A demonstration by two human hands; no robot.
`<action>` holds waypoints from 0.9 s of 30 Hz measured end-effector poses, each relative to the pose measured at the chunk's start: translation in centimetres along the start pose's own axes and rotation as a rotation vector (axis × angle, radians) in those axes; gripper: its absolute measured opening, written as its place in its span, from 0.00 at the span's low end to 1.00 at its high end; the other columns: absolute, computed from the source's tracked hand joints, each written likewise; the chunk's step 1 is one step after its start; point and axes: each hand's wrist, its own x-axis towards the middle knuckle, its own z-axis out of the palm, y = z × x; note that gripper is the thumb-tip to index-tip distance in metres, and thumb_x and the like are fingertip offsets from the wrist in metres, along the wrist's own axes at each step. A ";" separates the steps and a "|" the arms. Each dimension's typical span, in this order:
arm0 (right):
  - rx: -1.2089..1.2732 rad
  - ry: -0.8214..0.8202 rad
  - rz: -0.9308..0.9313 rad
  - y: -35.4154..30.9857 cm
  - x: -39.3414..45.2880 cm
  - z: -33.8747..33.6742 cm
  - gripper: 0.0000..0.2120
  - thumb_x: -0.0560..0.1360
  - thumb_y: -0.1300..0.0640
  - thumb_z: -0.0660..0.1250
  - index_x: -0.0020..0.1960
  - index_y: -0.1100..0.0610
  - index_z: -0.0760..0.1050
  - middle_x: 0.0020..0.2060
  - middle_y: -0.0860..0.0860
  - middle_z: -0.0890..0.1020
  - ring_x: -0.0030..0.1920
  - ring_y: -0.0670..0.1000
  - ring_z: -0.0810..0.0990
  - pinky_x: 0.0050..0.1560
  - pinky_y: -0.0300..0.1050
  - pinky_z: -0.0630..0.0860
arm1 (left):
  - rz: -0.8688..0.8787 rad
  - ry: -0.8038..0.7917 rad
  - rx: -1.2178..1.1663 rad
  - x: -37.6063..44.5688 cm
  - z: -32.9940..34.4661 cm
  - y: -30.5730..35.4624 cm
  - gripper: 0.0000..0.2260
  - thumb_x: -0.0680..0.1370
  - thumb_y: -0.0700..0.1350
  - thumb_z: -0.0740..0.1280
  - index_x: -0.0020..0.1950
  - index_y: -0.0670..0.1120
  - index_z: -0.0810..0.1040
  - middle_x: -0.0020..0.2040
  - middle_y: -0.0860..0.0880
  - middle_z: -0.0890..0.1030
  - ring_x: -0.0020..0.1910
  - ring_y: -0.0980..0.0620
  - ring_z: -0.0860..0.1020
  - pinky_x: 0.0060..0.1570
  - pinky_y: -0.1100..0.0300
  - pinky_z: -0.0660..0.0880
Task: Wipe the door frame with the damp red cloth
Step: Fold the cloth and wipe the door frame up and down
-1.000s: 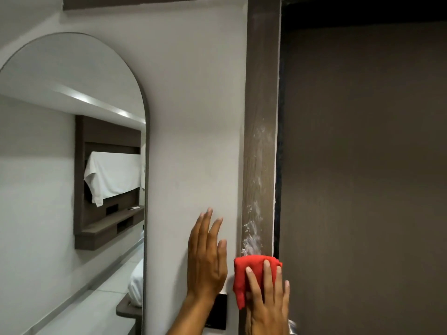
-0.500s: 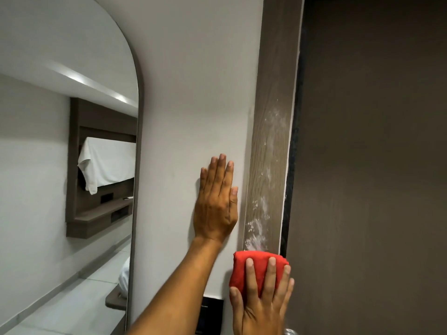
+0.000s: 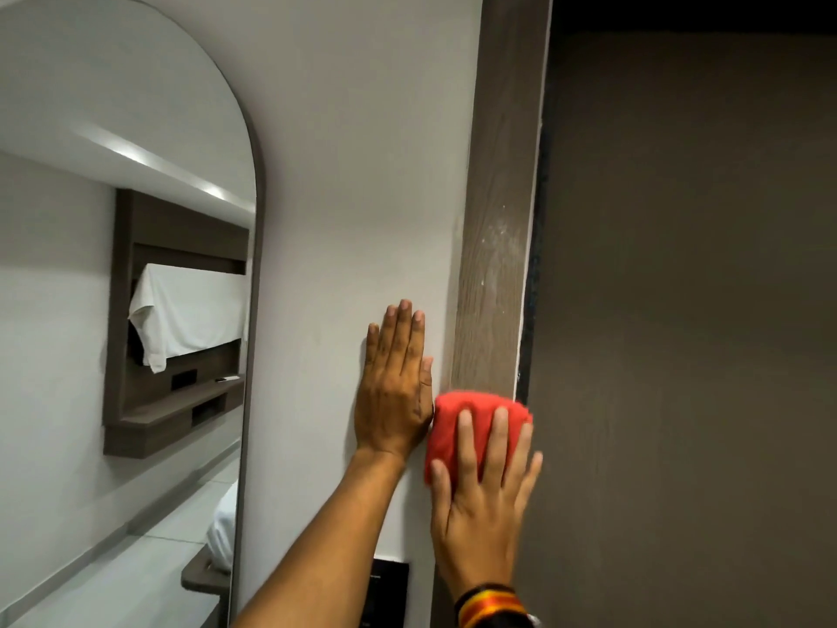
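Flatly pressing, left hand (image 3: 393,403) meets wall (image 3: 362,174), right hand (image 3: 481,500) pins red cloth (image 3: 450,419) to frame (image 3: 500,228).

- A single view is given, taken from the head (wide-angle, so straight edges bow toward the margins).
- The white wall (image 3: 362,174) and the wooden door frame (image 3: 498,219) are faced from close by, nearly head-on.
- The arched mirror (image 3: 136,310) is cut by the left edge, and the dark door (image 3: 679,310) fills the right side.
- The left hand (image 3: 394,401) and right hand (image 3: 480,505) are seen entering from the bottom edge, backs turned to the lens.
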 end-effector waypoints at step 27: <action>-0.047 -0.035 -0.164 -0.6 15.2 -5.7 0.31 0.82 0.36 0.48 0.82 0.41 0.48 0.84 0.50 0.48 0.84 0.59 0.44 0.77 0.74 0.49 | 0.025 0.009 0.003 -0.3 0.8 -0.3 0.23 0.88 0.47 0.49 0.82 0.40 0.60 0.83 0.40 0.62 0.83 0.41 0.61 0.80 0.41 0.63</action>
